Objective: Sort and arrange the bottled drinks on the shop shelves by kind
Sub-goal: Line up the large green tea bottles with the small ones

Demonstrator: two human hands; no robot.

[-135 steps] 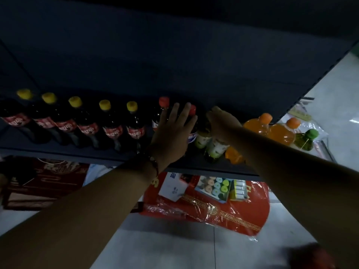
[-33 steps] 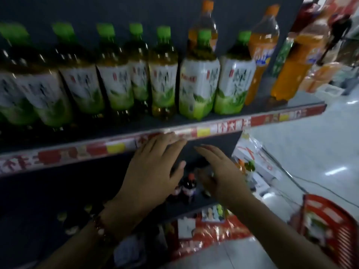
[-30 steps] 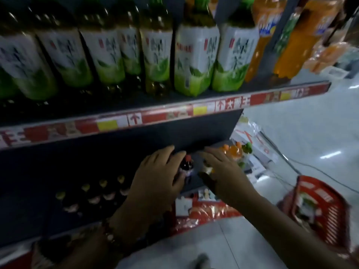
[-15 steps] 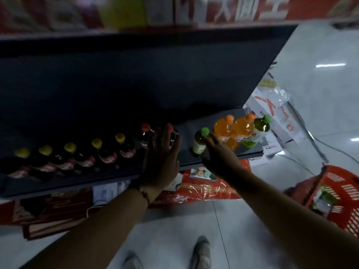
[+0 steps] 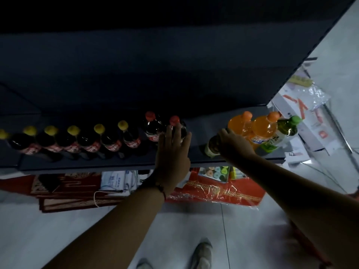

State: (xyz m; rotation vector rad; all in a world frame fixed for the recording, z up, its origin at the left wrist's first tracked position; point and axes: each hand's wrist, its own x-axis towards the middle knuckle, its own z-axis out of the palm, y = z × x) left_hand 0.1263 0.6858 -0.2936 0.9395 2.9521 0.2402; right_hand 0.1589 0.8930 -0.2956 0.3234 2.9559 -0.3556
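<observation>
Two red-capped cola bottles stood at the right end of a row of yellow-capped cola bottles on the low dark shelf. The left hand lay against the nearer red-capped one with fingers straight and spread, seemingly nudging it toward its dark neighbours so like sat with like. Across a bare gap, the right hand curled over the top of a green tea bottle, gripping it; its cap was hidden under the palm. That bottle probably was being shifted toward the other green tea bottle (green cap, far right), which stood touching two orange soda bottles. Those sodas sat between the two teas, so the kinds were not yet grouped.

Beyond the shelf's deep shadow lay a pale tiled floor. Red wrapped packages and a white box rested under the shelf edge, more plastic-wrapped goods at the right, and the person's shoes showed below.
</observation>
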